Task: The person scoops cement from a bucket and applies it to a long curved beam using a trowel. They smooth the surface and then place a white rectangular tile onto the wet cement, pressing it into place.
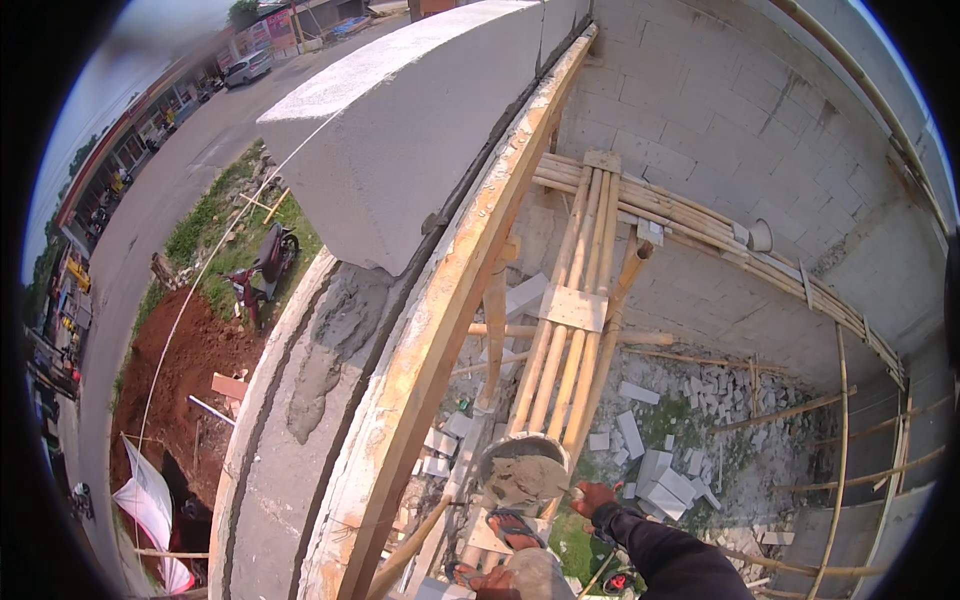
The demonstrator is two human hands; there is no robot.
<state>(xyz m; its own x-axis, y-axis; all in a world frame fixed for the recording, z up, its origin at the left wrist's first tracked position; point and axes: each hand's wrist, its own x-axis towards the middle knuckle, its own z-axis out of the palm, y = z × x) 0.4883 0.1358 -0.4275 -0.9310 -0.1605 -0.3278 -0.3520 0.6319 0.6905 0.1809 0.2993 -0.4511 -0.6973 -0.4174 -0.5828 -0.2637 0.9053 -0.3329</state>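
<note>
My right hand (594, 498), at the end of a dark sleeve (680, 550), is just right of a round bucket (484, 466) of grey mortar (525, 479). Its fingers look loosely apart, with nothing visible in them. The bucket stands on a walkway of bamboo poles (566, 375), right by my sandalled feet (515, 530). My left hand is not in view. To the left runs a wall top (275, 500) with a patch of wet mortar (330, 370) spread on it. A large pale block (400, 140) sits on the wall beyond that patch.
A timber board (450, 300) edges the wall's inner side. Far below lie broken blocks (665, 485) on the ground. More bamboo poles (700, 225) run along the block wall (720, 130). A string (200, 275) stretches outside, above red soil (180, 350) and a parked motorbike (265, 270).
</note>
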